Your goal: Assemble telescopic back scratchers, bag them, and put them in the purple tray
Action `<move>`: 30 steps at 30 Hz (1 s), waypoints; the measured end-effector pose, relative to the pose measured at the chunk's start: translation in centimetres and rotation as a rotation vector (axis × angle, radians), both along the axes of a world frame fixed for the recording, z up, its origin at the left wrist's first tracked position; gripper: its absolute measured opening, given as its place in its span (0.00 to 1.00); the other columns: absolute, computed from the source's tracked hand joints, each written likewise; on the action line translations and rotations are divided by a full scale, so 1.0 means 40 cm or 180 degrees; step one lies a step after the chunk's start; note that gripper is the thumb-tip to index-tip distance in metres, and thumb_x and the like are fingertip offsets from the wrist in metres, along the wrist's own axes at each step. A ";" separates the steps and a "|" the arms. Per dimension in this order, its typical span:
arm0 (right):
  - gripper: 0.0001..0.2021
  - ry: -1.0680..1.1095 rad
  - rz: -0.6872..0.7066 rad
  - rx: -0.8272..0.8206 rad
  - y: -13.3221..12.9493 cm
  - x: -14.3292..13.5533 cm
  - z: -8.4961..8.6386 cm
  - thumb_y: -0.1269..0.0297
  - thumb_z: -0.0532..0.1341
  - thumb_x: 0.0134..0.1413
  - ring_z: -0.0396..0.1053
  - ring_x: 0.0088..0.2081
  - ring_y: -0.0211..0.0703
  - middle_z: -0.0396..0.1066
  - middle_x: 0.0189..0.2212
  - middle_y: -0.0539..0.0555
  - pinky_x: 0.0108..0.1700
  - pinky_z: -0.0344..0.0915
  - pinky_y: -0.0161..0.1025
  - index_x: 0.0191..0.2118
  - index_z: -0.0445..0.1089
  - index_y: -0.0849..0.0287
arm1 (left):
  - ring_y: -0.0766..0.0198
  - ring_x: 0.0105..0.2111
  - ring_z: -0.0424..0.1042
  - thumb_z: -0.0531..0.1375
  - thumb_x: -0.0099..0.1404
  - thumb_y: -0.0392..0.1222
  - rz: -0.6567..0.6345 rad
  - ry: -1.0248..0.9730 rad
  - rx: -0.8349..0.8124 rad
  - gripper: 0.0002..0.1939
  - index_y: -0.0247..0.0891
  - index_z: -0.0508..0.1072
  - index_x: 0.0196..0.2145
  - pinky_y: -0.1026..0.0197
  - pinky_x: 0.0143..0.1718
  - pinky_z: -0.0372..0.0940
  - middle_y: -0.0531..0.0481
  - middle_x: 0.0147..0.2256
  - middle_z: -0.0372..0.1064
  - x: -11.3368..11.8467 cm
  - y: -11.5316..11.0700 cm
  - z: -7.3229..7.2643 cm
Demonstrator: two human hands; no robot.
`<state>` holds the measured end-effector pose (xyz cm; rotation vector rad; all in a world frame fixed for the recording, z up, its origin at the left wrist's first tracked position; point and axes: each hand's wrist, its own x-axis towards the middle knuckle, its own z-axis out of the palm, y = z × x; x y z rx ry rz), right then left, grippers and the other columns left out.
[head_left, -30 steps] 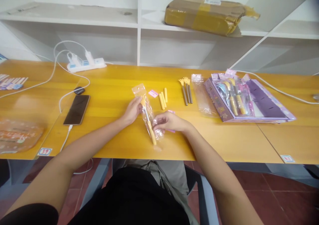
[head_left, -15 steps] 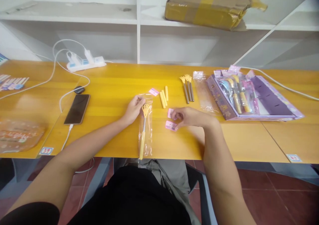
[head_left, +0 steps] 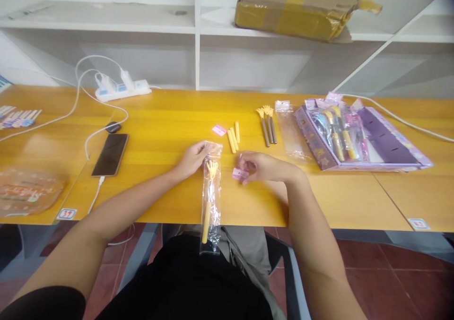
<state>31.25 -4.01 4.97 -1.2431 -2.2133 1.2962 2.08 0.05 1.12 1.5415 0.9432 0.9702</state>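
My left hand (head_left: 194, 159) pinches the top of a clear plastic bag (head_left: 215, 194), which hangs over the table's front edge. Inside the bag lies a yellow hand-shaped scratcher (head_left: 206, 220) with a metal rod and yellow handle. Just right of it, my right hand (head_left: 260, 166) has its fingers closed on a pink card (head_left: 239, 173); a second pink piece shows partly behind the fingers. Beyond the hands, another pink card (head_left: 219, 130) lies beside several yellow handles (head_left: 232, 140). Several scratcher heads on dark rods (head_left: 268, 128) lie further right.
A purple box (head_left: 319, 154) with bagged scratchers stands at the right, beside empty clear bags (head_left: 292, 133). Leftward are a phone (head_left: 110, 154), a power strip (head_left: 122, 90) with cables and an orange packet (head_left: 30, 192). A taped carton (head_left: 291, 12) sits on the shelf.
The bag with the scratcher has moved down toward me and slightly right, its top now folded at my left hand. My right hand has shifted slightly left, lifting the pink cards.
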 end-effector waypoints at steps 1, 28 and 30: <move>0.22 -0.0067 -0.0023 0.0028 0.000 -0.002 0.001 0.50 0.79 0.44 0.66 0.34 0.41 0.73 0.35 0.50 0.37 0.62 0.39 0.37 0.73 0.56 | 0.60 0.39 0.74 0.63 0.74 0.62 0.0000 -0.0004 0.0000 0.23 0.37 0.79 0.41 0.60 0.44 0.65 0.49 0.38 0.78 0.000 0.000 0.001; 0.21 0.1401 -0.0941 0.0416 -0.005 -0.161 -0.037 0.41 0.73 0.58 0.73 0.39 0.46 0.78 0.40 0.56 0.44 0.72 0.45 0.40 0.74 0.54 | 0.67 0.16 0.65 0.63 0.71 0.70 -0.0650 -0.0080 -0.0409 0.26 0.41 0.73 0.40 0.64 0.20 0.55 0.57 0.20 0.67 -0.001 -0.016 0.001; 0.21 0.1468 -0.1162 0.0506 0.000 -0.166 -0.048 0.40 0.72 0.59 0.73 0.38 0.46 0.77 0.41 0.56 0.44 0.72 0.45 0.42 0.74 0.54 | 0.68 0.14 0.64 0.65 0.72 0.66 -0.0717 -0.0080 -0.0515 0.23 0.43 0.72 0.45 0.65 0.18 0.53 0.58 0.21 0.69 -0.002 -0.017 -0.001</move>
